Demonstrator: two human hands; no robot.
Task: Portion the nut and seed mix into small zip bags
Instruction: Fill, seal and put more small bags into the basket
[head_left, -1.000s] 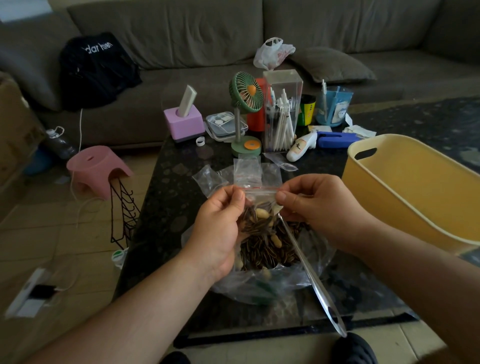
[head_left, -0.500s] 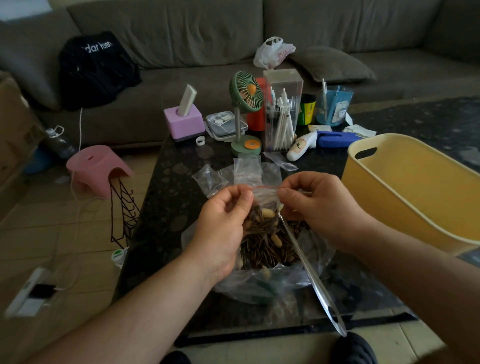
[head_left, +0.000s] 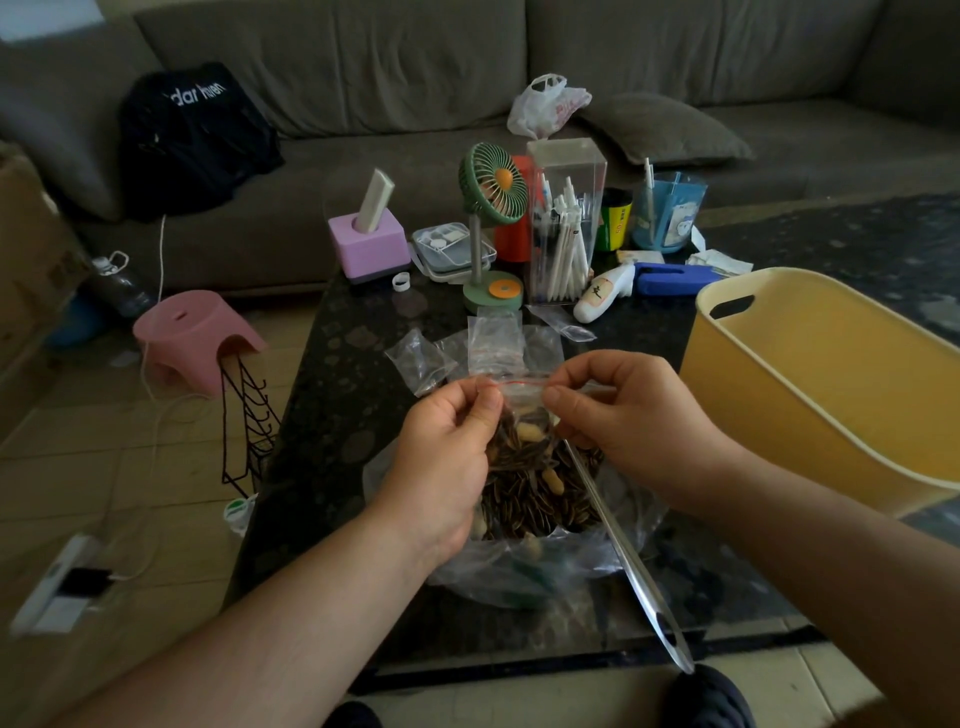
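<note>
A small clear zip bag (head_left: 522, 415) with a red seal line hangs between my hands, holding striped seeds and pale nuts. My left hand (head_left: 447, 457) pinches its top left corner. My right hand (head_left: 628, 421) pinches the top right of the seal. Below it a large clear plastic bag (head_left: 535, 551) of the nut and seed mix lies open on the dark table (head_left: 332, 415). A long metal spoon handle (head_left: 628, 556) sticks out of the mix toward me. Several empty small zip bags (head_left: 488, 338) lie just beyond my hands.
A yellow plastic tub (head_left: 810, 384) stands at the right. At the table's far side are a green desk fan (head_left: 491, 228), a clear pen box (head_left: 563, 223), a purple holder (head_left: 369, 244) and other small items. A pink stool (head_left: 195, 338) sits on the floor at left.
Both hands have lifted the small bag slightly, and the fingers have shifted along its top seal. The spoon and large bag have not moved.
</note>
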